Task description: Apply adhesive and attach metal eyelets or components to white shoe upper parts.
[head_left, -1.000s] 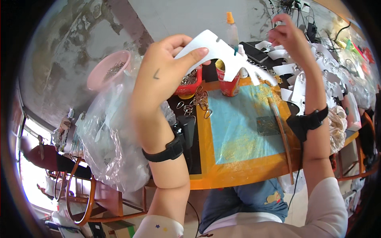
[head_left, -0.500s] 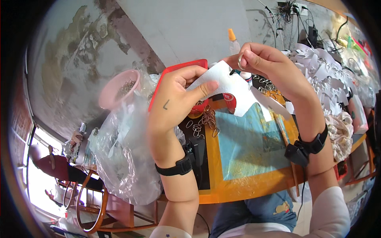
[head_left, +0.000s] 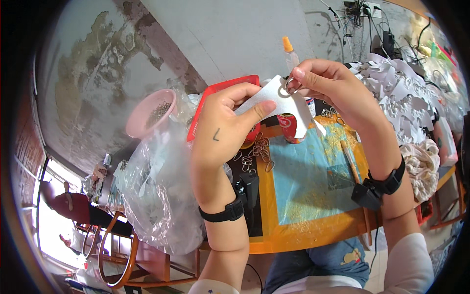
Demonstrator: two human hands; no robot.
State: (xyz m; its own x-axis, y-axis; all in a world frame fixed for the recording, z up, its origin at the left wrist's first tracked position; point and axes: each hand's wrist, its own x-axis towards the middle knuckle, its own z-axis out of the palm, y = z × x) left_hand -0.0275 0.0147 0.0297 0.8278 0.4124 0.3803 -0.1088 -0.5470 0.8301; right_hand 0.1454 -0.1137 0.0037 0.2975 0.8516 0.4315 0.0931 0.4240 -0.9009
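My left hand [head_left: 220, 120] pinches a white cut-out sheet piece [head_left: 268, 97] between thumb and fingers, raised above the table. Against its upper right edge, my right hand [head_left: 338, 88] grips a small metal ring [head_left: 288, 88] with thumb and forefinger. The ring appears to overlap the sheet; whether it passes through a hole I cannot tell. Below the sheet stands a red can [head_left: 288, 122], partly covered by it. Loose metal rings [head_left: 259, 151] lie in a heap under my left hand. Behind my right hand rises a bottle with an orange cap [head_left: 290, 54].
A red basket [head_left: 220, 86] and a pink bowl of metal pieces [head_left: 139, 117] are at the left, above a clear plastic bag [head_left: 154, 196]. White pieces with rings [head_left: 391, 93] are piled at the right. A stick [head_left: 350, 159] lies on the blue sheet [head_left: 308, 191]. A person [head_left: 73, 206] is far left.
My right hand has come down and left, bringing the ring onto the white piece's edge. The white piece has turned slightly, and the dark slot seen at its edge is now covered.
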